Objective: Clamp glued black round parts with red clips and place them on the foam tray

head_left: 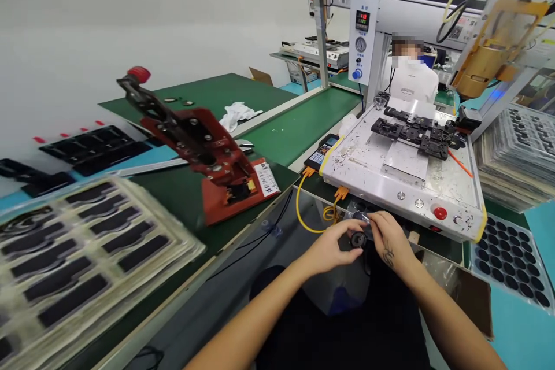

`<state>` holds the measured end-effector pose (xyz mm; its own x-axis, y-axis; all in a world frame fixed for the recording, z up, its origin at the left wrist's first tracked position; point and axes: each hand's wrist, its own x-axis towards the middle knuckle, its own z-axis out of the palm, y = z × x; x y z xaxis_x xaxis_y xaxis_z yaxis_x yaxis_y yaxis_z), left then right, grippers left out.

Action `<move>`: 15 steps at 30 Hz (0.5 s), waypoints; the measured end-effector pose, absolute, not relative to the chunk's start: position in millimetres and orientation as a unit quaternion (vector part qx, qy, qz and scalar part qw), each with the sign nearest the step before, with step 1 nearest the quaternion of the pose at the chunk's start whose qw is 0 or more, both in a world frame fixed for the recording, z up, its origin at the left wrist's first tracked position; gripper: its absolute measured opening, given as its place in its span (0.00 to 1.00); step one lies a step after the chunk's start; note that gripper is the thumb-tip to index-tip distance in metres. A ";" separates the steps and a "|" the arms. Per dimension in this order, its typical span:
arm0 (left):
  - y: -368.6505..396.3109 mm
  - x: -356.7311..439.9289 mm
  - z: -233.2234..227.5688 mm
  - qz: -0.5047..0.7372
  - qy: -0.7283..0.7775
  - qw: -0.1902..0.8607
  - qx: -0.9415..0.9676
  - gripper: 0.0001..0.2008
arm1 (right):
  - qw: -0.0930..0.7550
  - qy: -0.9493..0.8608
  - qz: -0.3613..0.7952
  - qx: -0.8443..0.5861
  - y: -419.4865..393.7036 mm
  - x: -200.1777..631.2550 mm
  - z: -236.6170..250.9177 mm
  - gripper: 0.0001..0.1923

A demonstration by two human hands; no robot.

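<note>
Pinching a small round black part [358, 240] between thumb and fingers of the left hand [332, 247], just beside narrowed, possibly empty fingertips of the right hand [393, 243], likely handling light and stiff, best held by its rim.

black round part [358, 240] | ringed face toward camera | pinched in left grip [333, 247] | clear plastic [356, 208] at its 12 o'clock
</note>
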<state>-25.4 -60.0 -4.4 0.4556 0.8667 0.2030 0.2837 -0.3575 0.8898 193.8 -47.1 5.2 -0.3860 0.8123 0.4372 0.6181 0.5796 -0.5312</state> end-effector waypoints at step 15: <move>-10.7 -53.1 -5.9 0.271 0.391 0.563 0.676 0.14 | 0.314 -0.865 -0.028 -0.390 -20.0 178.5 -65.0 0.16</move>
